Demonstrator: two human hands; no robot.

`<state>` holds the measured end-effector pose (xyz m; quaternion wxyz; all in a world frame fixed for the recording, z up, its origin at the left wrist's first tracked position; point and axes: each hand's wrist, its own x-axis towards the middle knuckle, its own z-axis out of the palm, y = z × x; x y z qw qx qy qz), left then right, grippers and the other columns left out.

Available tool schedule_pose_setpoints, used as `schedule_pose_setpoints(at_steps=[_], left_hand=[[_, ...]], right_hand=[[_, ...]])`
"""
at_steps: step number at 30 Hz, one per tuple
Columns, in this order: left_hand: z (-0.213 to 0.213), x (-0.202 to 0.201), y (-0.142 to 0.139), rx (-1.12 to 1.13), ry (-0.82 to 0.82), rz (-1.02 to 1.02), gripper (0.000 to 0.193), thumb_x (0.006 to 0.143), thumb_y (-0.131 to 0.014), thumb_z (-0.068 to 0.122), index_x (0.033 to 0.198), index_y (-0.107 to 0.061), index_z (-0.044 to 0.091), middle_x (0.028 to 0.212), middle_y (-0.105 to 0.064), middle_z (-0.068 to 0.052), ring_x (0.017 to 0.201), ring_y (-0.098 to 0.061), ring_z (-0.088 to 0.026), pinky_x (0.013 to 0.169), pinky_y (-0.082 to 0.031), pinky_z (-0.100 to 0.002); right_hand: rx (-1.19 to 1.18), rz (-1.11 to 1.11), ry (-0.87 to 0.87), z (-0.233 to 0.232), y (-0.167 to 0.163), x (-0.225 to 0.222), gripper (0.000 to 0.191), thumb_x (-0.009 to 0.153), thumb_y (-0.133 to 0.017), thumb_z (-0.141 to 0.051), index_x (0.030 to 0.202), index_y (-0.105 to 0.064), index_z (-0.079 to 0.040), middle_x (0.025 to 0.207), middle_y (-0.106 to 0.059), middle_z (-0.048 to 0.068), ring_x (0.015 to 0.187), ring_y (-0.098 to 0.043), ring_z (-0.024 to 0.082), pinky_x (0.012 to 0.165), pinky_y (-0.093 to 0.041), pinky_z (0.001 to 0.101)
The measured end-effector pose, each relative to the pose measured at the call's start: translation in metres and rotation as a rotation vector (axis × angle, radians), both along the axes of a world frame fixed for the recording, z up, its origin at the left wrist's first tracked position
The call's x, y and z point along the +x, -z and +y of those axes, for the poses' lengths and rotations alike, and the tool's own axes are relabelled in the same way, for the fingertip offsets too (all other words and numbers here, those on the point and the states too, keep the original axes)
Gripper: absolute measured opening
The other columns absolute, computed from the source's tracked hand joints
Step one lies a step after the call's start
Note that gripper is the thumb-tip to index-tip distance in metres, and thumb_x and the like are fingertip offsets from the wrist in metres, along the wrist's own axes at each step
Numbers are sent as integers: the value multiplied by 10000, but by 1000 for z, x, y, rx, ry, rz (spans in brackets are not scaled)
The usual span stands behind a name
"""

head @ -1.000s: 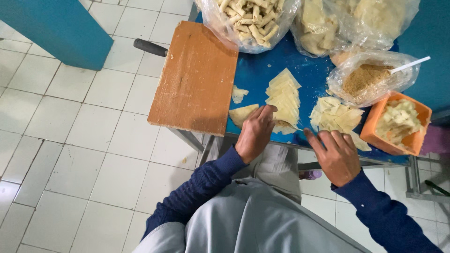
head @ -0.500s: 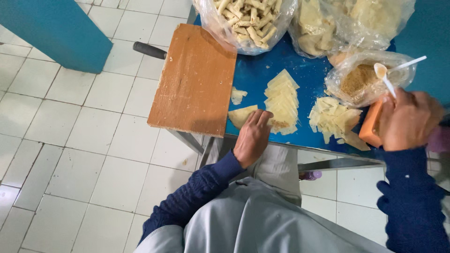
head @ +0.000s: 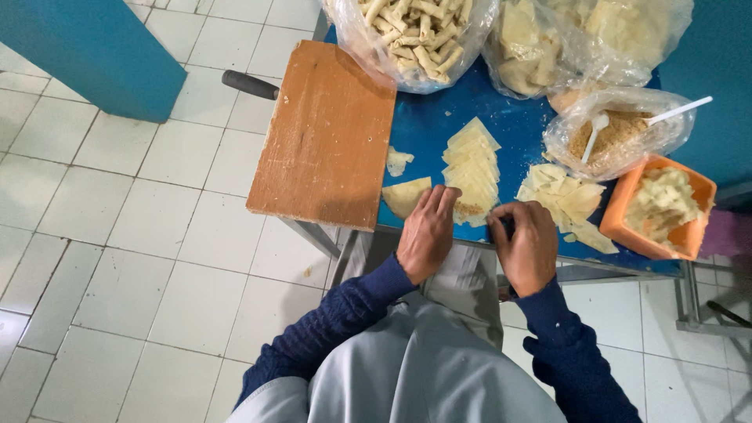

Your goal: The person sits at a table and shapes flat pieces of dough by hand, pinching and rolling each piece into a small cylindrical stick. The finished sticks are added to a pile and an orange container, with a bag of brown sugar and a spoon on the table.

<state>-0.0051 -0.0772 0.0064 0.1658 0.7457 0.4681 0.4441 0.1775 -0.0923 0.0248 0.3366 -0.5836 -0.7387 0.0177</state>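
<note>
My left hand (head: 425,233) rests at the near edge of the blue table (head: 429,124), fingers on the bottom of a row of overlapping pale dough wrappers (head: 472,168). A little crumb filling lies on the nearest wrapper (head: 468,211). My right hand (head: 526,244) is curled beside that wrapper, fingertips at its right edge; what it holds, if anything, is hidden. A single folded wrapper (head: 406,195) lies just left of my left hand. A second heap of wrappers (head: 567,200) sits to the right.
A wooden board (head: 327,135) with a black handle (head: 250,84) overhangs the table's left side. At the back are bags of rolled pieces (head: 411,35) and dough (head: 533,55), a bag of crumbs with white spoons (head: 615,135), and an orange tub (head: 664,207).
My right hand, raised by the crumb bag with a spoon half a second ago, has come back down to the nearest wrapper. The spoon is back in the bag. My left hand stayed put.
</note>
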Motion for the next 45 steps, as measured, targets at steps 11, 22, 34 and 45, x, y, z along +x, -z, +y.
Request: schedule_pose_setpoints(at_steps=[11, 22, 34, 45], left_hand=[[4, -1, -5, -24, 60, -51, 270, 947, -567, -22, 1213, -531, 9, 1091, -600, -184, 1034, -584, -415, 874, -492, -492], [12, -9, -4, -70, 230, -39, 445, 775, -781, 65, 1150, -555, -15, 1108, -575, -175, 1054, -560, -405, 889, -473, -469], [32, -2, -5, 112, 108, 96, 103, 836, -603, 7, 934, -629, 27, 945, -538, -123, 942, -530, -337, 849, -465, -430], [32, -12, -8, 52, 303, 24, 63, 840, -572, -33, 872, -518, -35, 1065, -485, -196, 1047, -565, -388, 828, -476, -465]], right_hand=[[-109, 198, 44, -2, -2, -8, 75, 985, -704, -100, 1042, -712, -51, 956, -716, 127, 811, -702, 307, 697, -537, 403], [147, -38, -194, -3, 0, -9, 151, 934, -696, -14, 1078, -722, -53, 1023, -728, 105, 951, -675, 332, 839, -531, 441], [-64, 81, -123, 32, 3, -8, 82, 982, -701, -110, 999, -705, -30, 923, -670, 138, 884, -635, 344, 775, -502, 432], [120, -76, -299, 22, -2, -7, 145, 893, -738, -38, 1037, -731, -23, 1049, -683, 128, 1005, -637, 343, 861, -528, 440]])
